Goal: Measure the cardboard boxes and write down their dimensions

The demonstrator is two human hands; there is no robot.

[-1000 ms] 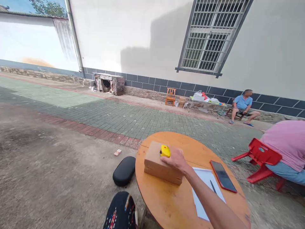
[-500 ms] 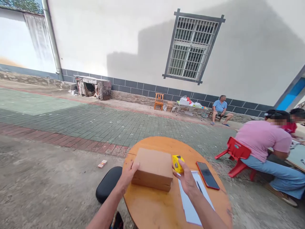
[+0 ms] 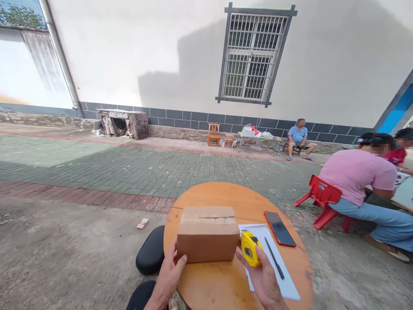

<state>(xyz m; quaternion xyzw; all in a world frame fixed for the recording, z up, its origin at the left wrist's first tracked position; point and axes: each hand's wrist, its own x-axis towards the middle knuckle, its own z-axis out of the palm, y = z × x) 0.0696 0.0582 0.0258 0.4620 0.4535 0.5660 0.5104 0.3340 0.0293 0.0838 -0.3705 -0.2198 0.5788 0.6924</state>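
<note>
A brown cardboard box [image 3: 208, 234] stands on a round wooden table [image 3: 226, 198]. My left hand [image 3: 168, 275] rests against the box's near left corner, fingers curled on it. My right hand [image 3: 263, 277] is closed round a yellow tape measure [image 3: 251, 248], held just to the right of the box, above a white sheet of paper [image 3: 280, 280]. A black pen [image 3: 274, 263] lies on the paper. A phone with a red case [image 3: 279, 228] lies face up further right on the table.
A black padded stool [image 3: 151, 256] stands left of the table on bare ground. A person in a pink shirt [image 3: 358, 172] sits on a red plastic chair [image 3: 322, 200] at right. Another person [image 3: 298, 137] sits by the far wall near a small wooden chair [image 3: 213, 133].
The box has been turned up onto its side and drawn nearer. My right hand took the tape measure off the box top and carried it to the box's right. My left hand came in.
</note>
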